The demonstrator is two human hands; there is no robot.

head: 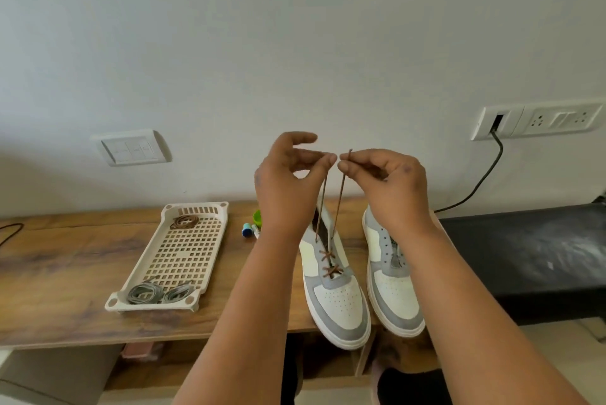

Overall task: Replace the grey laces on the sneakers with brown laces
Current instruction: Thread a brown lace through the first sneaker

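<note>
Both hands are raised over the counter [65, 273]: the left hand [288, 181] and right hand [387, 181] each pinch an end of the brown lace [331, 260], half-threaded in the left sneaker [334, 293]. The right sneaker [393, 290] stands just beside. A tray [183, 254] nearby holds grey laces [157, 293] and a brown coil [183, 221].

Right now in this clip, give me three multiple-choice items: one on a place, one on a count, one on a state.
1. Where do the grey laces lie?
A. near end of the slotted tray
B. on the black bench
C. in a sneaker

2. How many sneakers carry brown lacing?
A. none
B. one
C. two

3. What are the hands doing?
A. resting flat
B. each pinching a lace end
C. gripping the tray

Key: 1 A, two grey bundles at the tray's near end. 2 B, only the left sneaker shows crosses; the right sneaker has none. 3 B, left hand and right hand hold the brown lace up.
</note>
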